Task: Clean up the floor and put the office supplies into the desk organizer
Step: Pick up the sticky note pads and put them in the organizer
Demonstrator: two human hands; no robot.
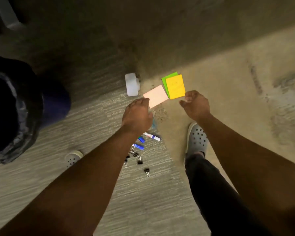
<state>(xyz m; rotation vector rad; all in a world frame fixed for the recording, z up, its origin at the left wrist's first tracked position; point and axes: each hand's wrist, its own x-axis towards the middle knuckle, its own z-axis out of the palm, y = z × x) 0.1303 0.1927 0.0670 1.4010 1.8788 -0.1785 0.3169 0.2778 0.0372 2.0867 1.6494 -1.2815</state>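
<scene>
We are looking down at a carpeted floor [211, 74] with supplies scattered between our feet. A pink sticky pad [156, 95] is lying flat, its long axis running from lower left to upper right, its near corner tucked under our left hand [137, 114]. That hand is reaching palm down, fingers curled over the pad's near edge; whether they are pinching it or only touching it we cannot tell. Just right of it, a yellow sticky pad [175, 86] is lying on top of a green sticky pad [168, 77], both long axes pointing away from us with a slight leftward lean. Our right hand [195, 104] is hovering at the yellow pad's near right corner, fingers loosely curled and a little apart, holding nothing.

A white tape dispenser [132, 84] is standing just left of the pink pad. Nearer us, blue markers [152, 136] are lying crosswise, partly behind our left forearm, and black binder clips [140, 161] are strewn just below them. A dark bin with a black liner [12, 108] is sitting at far left. Grey clogs [196, 138] are on our feet.
</scene>
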